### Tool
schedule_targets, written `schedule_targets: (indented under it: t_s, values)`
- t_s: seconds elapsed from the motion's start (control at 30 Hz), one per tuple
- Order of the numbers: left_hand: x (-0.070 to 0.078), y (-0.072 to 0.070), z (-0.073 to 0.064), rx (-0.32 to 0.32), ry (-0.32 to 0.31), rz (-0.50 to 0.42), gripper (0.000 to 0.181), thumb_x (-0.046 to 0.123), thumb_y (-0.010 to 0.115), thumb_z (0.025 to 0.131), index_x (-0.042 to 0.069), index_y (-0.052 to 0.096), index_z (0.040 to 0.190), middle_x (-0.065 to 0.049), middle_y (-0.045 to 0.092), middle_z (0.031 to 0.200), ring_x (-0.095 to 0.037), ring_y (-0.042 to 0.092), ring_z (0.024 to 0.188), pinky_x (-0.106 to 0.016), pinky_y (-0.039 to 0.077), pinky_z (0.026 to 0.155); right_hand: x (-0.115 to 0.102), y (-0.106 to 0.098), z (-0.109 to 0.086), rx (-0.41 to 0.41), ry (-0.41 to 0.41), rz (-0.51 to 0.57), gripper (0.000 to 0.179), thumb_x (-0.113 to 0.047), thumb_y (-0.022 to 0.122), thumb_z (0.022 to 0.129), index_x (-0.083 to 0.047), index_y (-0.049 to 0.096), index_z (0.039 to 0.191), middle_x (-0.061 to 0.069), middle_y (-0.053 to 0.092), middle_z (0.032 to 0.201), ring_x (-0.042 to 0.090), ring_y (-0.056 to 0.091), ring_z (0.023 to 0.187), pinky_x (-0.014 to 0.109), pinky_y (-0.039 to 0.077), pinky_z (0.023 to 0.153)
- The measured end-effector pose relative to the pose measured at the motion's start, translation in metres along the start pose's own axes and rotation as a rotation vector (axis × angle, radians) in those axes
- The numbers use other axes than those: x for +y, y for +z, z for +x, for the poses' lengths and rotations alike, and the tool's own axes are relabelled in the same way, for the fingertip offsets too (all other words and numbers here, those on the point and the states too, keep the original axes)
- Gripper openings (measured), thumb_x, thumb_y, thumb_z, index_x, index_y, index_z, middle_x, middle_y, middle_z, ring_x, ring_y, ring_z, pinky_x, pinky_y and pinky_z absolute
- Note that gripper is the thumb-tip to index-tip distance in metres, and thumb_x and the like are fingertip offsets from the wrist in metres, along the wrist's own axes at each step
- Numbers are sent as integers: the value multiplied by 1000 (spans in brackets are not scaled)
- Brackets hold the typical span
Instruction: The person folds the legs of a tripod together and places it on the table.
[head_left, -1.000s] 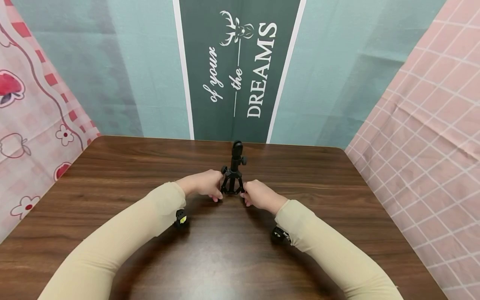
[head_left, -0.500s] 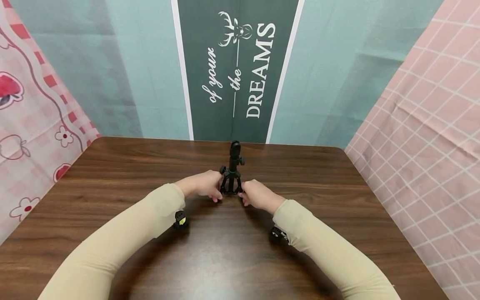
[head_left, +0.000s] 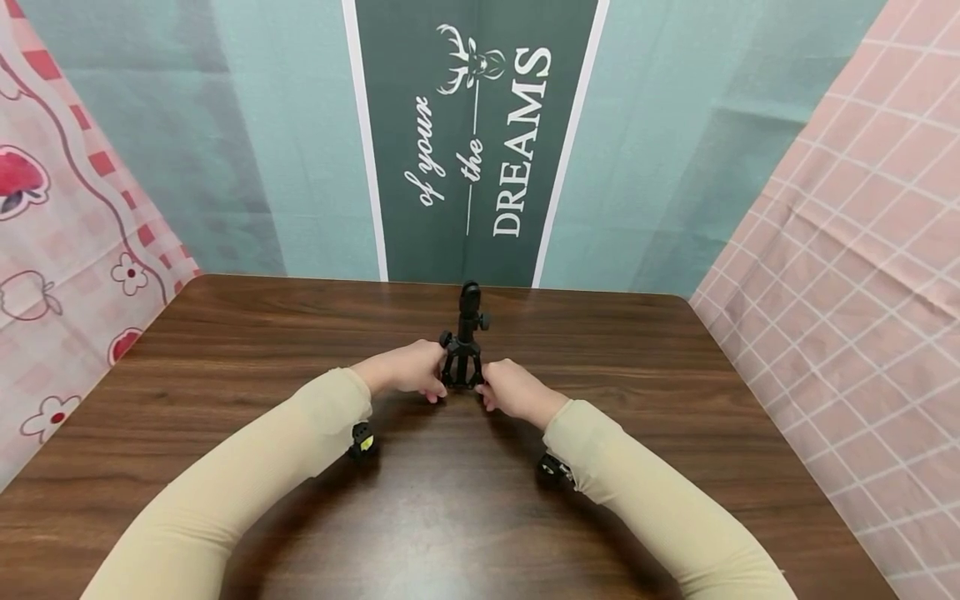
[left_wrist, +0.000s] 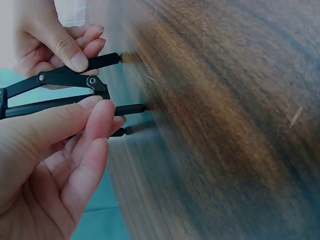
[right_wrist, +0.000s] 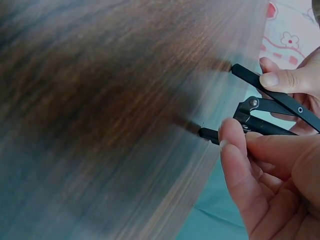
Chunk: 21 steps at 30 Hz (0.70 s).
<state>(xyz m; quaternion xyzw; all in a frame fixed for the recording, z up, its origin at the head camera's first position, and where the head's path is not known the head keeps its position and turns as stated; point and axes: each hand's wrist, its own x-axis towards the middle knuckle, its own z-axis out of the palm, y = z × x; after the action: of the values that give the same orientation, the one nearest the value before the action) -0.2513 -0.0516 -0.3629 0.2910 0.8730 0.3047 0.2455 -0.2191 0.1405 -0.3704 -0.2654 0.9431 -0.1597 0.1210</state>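
A small black tripod [head_left: 466,333] stands upright on the wooden table, its clamp-like head at the top and a knob on either side. On its left, my left hand [head_left: 412,367] pinches one leg low down between thumb and fingers. My right hand [head_left: 519,392] pinches another leg on the other side. The left wrist view shows the legs [left_wrist: 131,108] partly spread, their tips at or just above the table top; contact is hard to tell. Hinged braces [right_wrist: 272,105] link the legs to the centre column in the right wrist view.
The brown wood-grain table [head_left: 450,500] reaches back to a blue-green curtain [head_left: 315,150] with a dark printed panel. A pink fruit-print cloth [head_left: 67,275] hangs at the left, a pink checked cloth [head_left: 840,275] at the right.
Over the last second the tripod and right hand shift very slightly left in the head view, partly with the camera. Both hands keep their hold on the legs.
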Motion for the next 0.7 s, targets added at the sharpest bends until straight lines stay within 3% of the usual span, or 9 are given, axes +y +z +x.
schedule_targets:
  t_s: [0.7]
  values:
    - [-8, 6, 3, 78, -23, -5, 11, 6, 71, 82, 3, 61, 85, -1, 65, 63, -16, 65, 61, -25, 49, 58, 0, 5, 3, 49, -27, 14, 16, -5, 58, 92, -2, 62, 77, 2, 62, 65, 9, 61, 56, 25, 50, 57]
